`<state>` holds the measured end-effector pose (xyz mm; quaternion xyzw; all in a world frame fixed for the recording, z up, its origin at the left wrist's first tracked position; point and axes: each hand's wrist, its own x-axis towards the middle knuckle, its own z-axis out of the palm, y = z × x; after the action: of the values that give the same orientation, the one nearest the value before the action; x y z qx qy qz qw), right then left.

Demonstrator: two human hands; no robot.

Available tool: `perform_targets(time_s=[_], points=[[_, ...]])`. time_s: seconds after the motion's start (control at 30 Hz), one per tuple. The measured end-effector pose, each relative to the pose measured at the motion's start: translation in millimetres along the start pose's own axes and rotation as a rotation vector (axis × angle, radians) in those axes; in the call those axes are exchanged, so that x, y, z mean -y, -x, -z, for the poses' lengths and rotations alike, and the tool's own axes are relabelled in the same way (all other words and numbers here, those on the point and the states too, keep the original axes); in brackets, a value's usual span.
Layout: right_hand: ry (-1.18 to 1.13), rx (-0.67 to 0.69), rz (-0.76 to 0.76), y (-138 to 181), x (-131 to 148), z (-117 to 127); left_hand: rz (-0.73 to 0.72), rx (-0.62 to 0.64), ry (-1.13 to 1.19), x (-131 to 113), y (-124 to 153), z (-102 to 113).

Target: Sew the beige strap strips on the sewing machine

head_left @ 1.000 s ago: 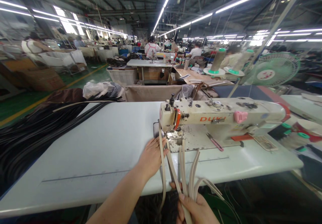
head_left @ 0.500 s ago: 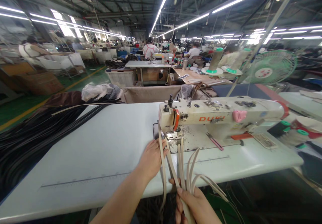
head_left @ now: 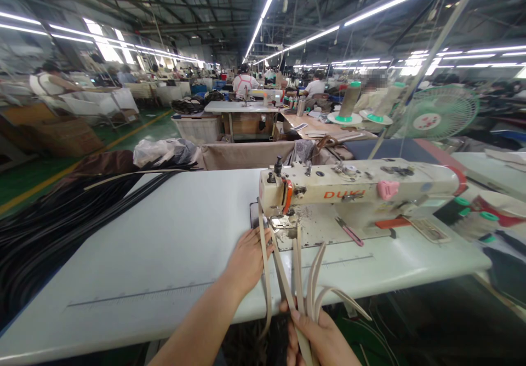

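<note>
My left hand lies flat beside the needle area of the sewing machine, fingers stretched out and fingertips against a beige strip. This strip runs from under the machine's head down to my right hand. A hanging beige strip passes over the left fingers and drops past the table edge. My right hand, at the front edge, is closed around a bundle of beige strips; several loose ends fan out upward and to the right. Some right fingers are hidden behind the bundle.
Pink-handled thread snips lie on the machine bed. Long black strips are heaped over the left side of the white table. Thread cones and a green fan stand at the right. Several people work farther back.
Both hands keep nearly the same places and holds. The strip ends by my right hand have shifted slightly, and the view has moved a little.
</note>
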<state>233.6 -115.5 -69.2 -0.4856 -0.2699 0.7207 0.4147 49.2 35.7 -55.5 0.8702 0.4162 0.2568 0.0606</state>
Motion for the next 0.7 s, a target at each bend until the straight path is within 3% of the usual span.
perform_targets(time_s=[0.2,0.7], points=[[-0.033,-0.032,-0.034,-1,-14,6,0.003,-0.012,-0.007,0,-1,-1],[-0.024,-0.063,-0.038,29,14,-12,0.027,-0.001,-0.017,-2,0,-1]])
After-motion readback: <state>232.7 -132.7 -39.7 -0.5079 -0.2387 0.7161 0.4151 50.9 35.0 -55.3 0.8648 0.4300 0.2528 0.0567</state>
